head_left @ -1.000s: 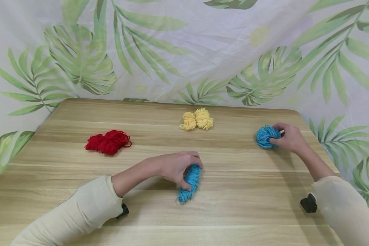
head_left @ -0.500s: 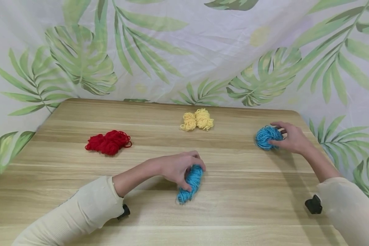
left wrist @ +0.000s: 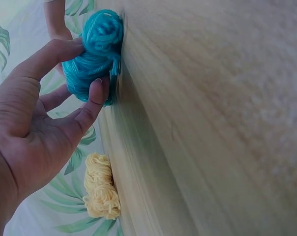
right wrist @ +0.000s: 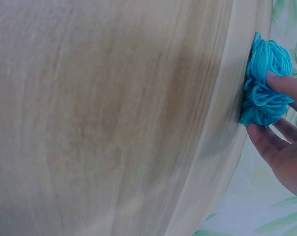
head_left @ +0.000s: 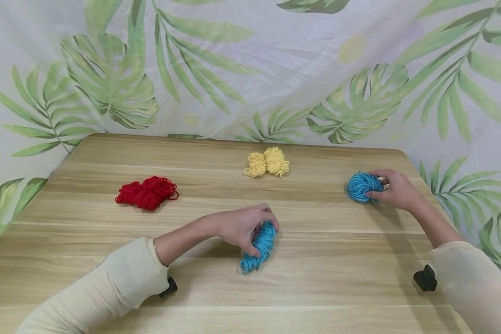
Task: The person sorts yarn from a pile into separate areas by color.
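My left hand point(head_left: 244, 227) grips a skein of blue yarn point(head_left: 264, 246) near the middle of the table, thumb on the near side and fingers over the far end. In the left wrist view that blue skein point(left wrist: 97, 54) sits between thumb and fingers, right at the tabletop. At the right, my right hand point(head_left: 394, 189) holds a rounder bundle of blue yarn point(head_left: 360, 187) from its right side. The right wrist view shows the thumb lying over the loops of this bundle point(right wrist: 266, 83) and the fingertips under its edge.
A bundle of red yarn point(head_left: 147, 193) lies on the left of the wooden table point(head_left: 317, 287). Two joined bunches of yellow yarn point(head_left: 275, 162) lie near the back edge. Behind the table hangs a leaf-patterned cloth point(head_left: 284, 60).
My right hand has shifted slightly right on its blue bundle, and a small pale end seen by its fingers is out of sight. The left hand and its skein have barely moved.
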{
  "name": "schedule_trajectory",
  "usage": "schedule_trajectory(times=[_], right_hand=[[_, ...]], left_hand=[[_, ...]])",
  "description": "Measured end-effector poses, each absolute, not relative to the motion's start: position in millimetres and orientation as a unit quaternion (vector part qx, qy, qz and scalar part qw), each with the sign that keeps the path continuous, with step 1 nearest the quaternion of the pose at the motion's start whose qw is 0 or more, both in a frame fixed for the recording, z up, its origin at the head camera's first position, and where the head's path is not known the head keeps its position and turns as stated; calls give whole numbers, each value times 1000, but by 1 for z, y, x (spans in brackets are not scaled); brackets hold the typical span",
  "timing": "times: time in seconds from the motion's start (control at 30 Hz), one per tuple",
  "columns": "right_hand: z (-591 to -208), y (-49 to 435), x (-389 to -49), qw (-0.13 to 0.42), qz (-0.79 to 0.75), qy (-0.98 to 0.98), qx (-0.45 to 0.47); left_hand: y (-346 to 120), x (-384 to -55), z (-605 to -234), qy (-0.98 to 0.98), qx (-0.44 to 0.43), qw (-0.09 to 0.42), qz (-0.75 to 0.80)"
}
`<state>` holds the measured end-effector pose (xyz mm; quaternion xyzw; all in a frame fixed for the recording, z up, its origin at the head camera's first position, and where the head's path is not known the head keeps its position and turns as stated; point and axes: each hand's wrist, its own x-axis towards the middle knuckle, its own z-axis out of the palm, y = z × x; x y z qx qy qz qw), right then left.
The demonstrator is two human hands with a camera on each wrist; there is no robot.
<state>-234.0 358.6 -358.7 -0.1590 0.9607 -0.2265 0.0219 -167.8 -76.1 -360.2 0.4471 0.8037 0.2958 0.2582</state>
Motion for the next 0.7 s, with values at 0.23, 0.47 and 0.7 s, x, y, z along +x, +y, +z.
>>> schedule_trajectory(times=[0.23, 0.47, 0.7], right_hand=[[-359, 359, -235, 26, -219, 963, -154], [-361, 359, -236, 25, -218, 964, -152], [-361, 359, -236, 23, -219, 963, -153]], left_hand=[[-74, -168, -362, 803, 437, 257, 313], [-72, -169, -362, 799, 432, 244, 340], [-67, -172, -365, 796, 434, 220, 360]])
